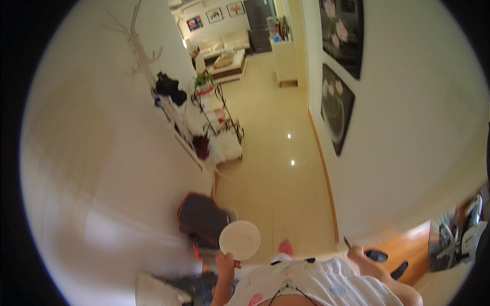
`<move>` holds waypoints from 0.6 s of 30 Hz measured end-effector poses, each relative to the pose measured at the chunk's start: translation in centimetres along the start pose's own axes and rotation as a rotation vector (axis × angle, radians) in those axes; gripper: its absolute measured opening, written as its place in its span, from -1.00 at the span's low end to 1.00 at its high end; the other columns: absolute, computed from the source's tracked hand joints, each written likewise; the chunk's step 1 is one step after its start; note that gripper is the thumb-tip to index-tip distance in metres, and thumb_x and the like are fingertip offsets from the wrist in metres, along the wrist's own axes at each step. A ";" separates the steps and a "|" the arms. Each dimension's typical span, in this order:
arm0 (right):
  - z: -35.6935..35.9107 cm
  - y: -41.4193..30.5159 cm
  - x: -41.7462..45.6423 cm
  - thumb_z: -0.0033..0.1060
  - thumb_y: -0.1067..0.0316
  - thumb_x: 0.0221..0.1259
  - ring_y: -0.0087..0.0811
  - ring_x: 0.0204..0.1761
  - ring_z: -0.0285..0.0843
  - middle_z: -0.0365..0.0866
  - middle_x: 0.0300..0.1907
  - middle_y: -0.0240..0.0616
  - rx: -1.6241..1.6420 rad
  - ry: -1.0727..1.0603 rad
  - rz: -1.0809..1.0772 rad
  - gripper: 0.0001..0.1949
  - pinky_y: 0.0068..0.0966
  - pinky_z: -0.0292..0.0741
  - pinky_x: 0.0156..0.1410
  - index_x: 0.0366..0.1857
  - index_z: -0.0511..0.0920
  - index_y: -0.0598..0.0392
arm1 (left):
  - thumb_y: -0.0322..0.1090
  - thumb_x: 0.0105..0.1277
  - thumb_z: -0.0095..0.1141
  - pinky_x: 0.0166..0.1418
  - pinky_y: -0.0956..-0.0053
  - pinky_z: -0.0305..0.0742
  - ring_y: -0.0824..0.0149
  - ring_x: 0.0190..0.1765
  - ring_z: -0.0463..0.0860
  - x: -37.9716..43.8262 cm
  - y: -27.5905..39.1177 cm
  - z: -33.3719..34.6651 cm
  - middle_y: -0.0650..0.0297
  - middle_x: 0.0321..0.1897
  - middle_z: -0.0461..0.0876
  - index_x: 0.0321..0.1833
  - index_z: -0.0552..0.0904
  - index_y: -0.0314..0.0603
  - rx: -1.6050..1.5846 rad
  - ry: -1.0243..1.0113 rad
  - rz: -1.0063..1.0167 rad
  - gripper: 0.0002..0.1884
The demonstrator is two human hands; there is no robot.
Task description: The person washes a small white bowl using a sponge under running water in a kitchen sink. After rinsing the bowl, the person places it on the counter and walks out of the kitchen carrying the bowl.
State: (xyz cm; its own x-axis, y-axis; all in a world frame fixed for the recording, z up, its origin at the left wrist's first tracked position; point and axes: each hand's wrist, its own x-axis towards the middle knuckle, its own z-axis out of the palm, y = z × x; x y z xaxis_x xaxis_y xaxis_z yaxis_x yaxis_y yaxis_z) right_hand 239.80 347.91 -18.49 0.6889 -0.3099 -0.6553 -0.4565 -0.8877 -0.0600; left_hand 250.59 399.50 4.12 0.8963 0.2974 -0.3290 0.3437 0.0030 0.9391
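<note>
My left hand (226, 264) grips the near rim of a round white plate or shallow bowl (240, 240), held out in front of my body at the left. Its top faces up, and I see nothing on it. Out to the right, my right hand (356, 252) is closed around a slim dark object (346, 241), whose pointed end sticks out forward; it is too small to tell what it is. Below, a foot in a pink slipper (285, 247) shows on the tiled floor (264, 191).
A dark bag with orange trim (203, 218) stands along the left wall. Beyond it are a black metal rack (222, 111) and a branch-like coat stand (141, 53). Dark slippers (376, 255) lie on wooden flooring at right, near a swivel-chair base (449, 241). A white cabinet (285, 61) stands ahead.
</note>
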 end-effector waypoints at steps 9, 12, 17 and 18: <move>-14.3 -9.7 13.5 0.05 0.30 0.06 -0.05 -0.13 0.62 0.65 -0.20 0.01 0.170 -0.138 0.082 -0.76 -0.23 0.56 -0.05 -0.32 0.66 0.20 | -0.45 0.19 -0.17 -0.67 0.46 0.46 0.38 -0.74 0.46 27.2 17.3 19.6 0.10 -0.70 0.52 -0.39 0.55 -0.50 0.036 -0.189 -0.020 -0.77; -21.2 -12.8 21.2 0.06 0.28 0.07 -0.03 -0.12 0.61 0.64 -0.20 0.03 0.208 -0.121 0.122 -0.75 -0.22 0.55 -0.03 -0.31 0.65 0.21 | -0.44 0.20 -0.17 -0.66 0.47 0.45 0.39 -0.75 0.44 36.1 21.1 26.5 0.12 -0.69 0.51 -0.39 0.53 -0.49 0.002 -0.274 -0.011 -0.78; -31.7 -18.1 36.5 0.07 0.24 0.09 -0.01 -0.10 0.60 0.63 -0.20 0.07 0.148 -0.117 0.044 -0.73 -0.21 0.52 0.01 -0.30 0.63 0.24 | -0.42 0.21 -0.17 -0.67 0.48 0.44 0.40 -0.74 0.43 49.3 26.3 34.2 0.12 -0.67 0.51 -0.38 0.52 -0.49 0.041 -0.269 0.070 -0.78; -35.2 -19.1 41.1 0.07 0.23 0.09 0.00 -0.10 0.60 0.62 -0.20 0.08 0.119 -0.082 0.003 -0.72 -0.21 0.52 0.02 -0.29 0.63 0.24 | -0.42 0.21 -0.17 -0.67 0.48 0.43 0.41 -0.74 0.44 51.9 27.4 35.6 0.12 -0.68 0.51 -0.38 0.52 -0.50 0.018 -0.253 0.046 -0.77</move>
State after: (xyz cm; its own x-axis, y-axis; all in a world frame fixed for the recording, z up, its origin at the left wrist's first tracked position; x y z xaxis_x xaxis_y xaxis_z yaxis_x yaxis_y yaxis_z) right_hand 296.66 340.13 -17.81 0.6415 -0.2795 -0.7144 -0.5252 -0.8388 -0.1434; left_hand 316.52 381.07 9.22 0.9518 0.0482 -0.3028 0.3042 -0.0230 0.9523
